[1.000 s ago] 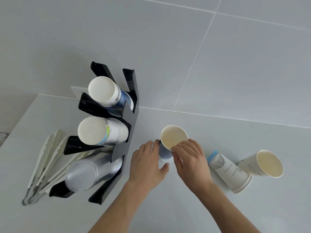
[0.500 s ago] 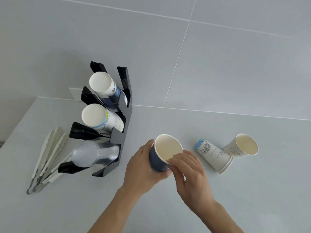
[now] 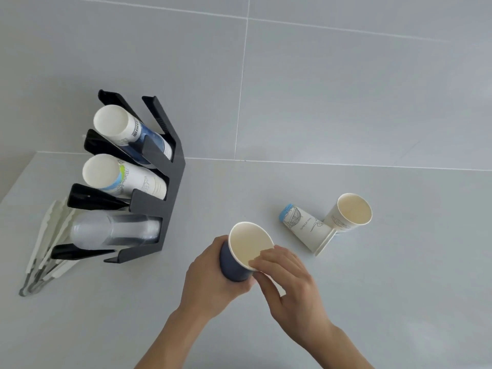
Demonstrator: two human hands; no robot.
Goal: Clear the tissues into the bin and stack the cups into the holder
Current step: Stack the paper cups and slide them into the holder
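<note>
A dark blue paper cup (image 3: 234,265) is tilted above the table, its open mouth toward me. My left hand (image 3: 210,278) wraps its body, and my right hand (image 3: 290,283) pinches its near rim. The black cup holder (image 3: 159,198) stands at the left with three sloping slots: blue-and-white cups (image 3: 127,129) on top, white printed cups (image 3: 119,177) in the middle, clear plastic cups (image 3: 114,230) at the bottom. To the right a white cup with a blue base (image 3: 306,230) lies on its side, touching an upright white cup (image 3: 348,214). No tissues or bin are in view.
White tongs (image 3: 45,246) lie on the white table (image 3: 399,275) just left of the holder. A grey tiled wall (image 3: 319,89) rises behind the table. The table's left edge runs close to the tongs.
The blue cup has been lifted off the table and tipped toward me in both hands. My view has pulled back, so the holder and the loose cups look smaller.
</note>
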